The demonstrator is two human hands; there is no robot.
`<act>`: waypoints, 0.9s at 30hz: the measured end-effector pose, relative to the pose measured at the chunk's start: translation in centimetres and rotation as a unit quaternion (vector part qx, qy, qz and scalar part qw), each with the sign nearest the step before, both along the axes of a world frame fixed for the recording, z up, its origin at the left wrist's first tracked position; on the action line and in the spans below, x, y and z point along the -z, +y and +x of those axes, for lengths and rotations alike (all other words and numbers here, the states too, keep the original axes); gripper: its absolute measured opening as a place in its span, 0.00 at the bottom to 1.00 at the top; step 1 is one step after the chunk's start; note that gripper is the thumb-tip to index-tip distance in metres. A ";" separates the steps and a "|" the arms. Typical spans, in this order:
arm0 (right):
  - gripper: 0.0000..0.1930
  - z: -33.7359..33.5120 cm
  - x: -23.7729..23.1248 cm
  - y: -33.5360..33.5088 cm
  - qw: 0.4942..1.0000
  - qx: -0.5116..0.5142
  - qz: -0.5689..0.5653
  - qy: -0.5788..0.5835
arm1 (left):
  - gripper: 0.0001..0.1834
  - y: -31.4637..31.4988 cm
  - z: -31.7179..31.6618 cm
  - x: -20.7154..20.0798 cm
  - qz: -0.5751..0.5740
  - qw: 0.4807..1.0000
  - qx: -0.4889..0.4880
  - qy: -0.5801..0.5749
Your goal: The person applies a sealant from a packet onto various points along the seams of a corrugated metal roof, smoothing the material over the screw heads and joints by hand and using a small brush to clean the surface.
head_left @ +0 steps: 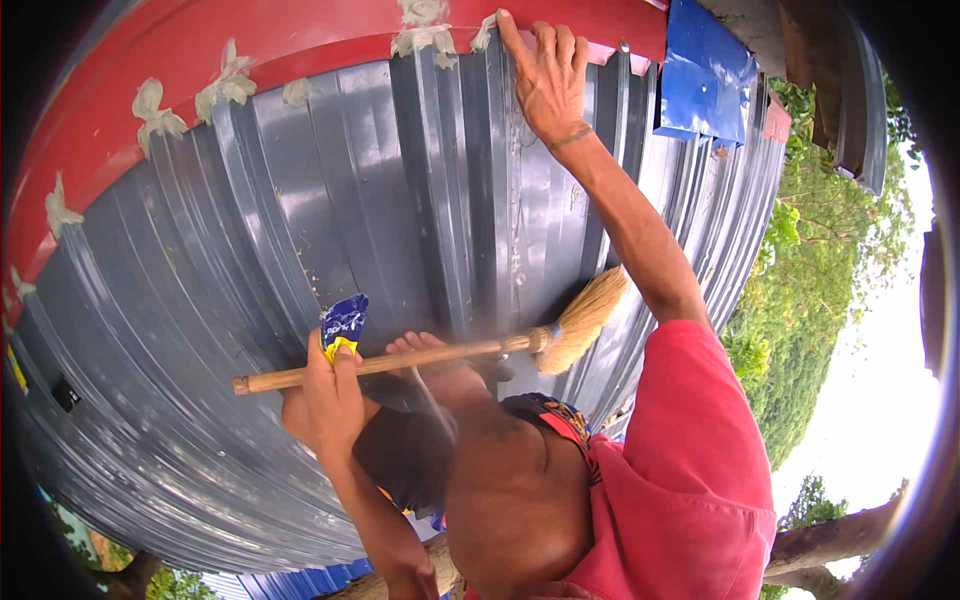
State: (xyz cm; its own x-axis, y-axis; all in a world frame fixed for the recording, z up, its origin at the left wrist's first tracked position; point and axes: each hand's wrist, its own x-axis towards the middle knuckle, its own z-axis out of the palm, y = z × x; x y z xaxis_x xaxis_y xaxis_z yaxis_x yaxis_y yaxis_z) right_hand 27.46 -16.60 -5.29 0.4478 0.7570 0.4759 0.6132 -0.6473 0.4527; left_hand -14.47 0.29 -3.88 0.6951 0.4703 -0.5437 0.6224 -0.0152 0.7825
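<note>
Overhead, left hand grips pouch, broom.

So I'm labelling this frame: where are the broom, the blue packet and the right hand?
broom (400,360), head view, mid handle
blue packet (345,318), head view, its face
right hand (548,75), head view, back of hand

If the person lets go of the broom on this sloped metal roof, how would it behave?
The broom looks light and stiff, with a thin wooden stick. Its round handle would probably roll or slide down the smooth grey roof sheets. The straw head should bend softly.
</note>
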 end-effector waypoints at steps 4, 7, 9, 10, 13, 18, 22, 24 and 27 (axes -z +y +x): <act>0.27 0.6 0.0 -0.6 0.994 0.029 0.066 0.077 | 0.13 0.1 -0.2 0.2 0.009 1.000 0.007 0.009; 0.27 1.7 -1.1 -2.0 0.993 0.097 0.072 -0.004 | 0.15 0.0 0.0 0.1 -0.004 1.000 0.000 0.027; 0.33 0.3 -1.9 -1.4 0.994 0.014 0.089 0.057 | 0.16 0.2 0.5 -0.8 0.015 0.997 0.025 0.067; 0.36 -0.7 -2.1 -1.1 0.991 -0.026 0.096 0.089 | 0.17 0.2 0.5 -1.0 0.022 0.995 0.039 0.088; 0.38 -0.9 -2.1 -0.1 0.977 -0.072 0.116 0.162 | 0.16 -0.1 0.3 -0.1 0.022 0.998 0.016 0.051; 0.28 -0.3 -3.3 1.1 0.964 -0.126 0.128 0.197 | 0.12 0.2 1.5 -0.3 -0.009 0.999 0.022 0.042; 0.26 -0.3 -2.6 1.4 0.968 -0.105 0.106 0.200 | 0.10 0.5 1.5 0.1 0.013 0.999 0.032 0.036; 0.35 -0.6 -1.5 1.2 0.976 -0.091 0.105 0.167 | 0.11 0.5 1.5 0.2 0.009 0.999 0.029 0.035; 0.33 -2.0 -1.0 0.9 0.988 -0.067 0.058 0.130 | 0.11 0.4 1.5 -0.1 0.019 0.999 0.028 0.041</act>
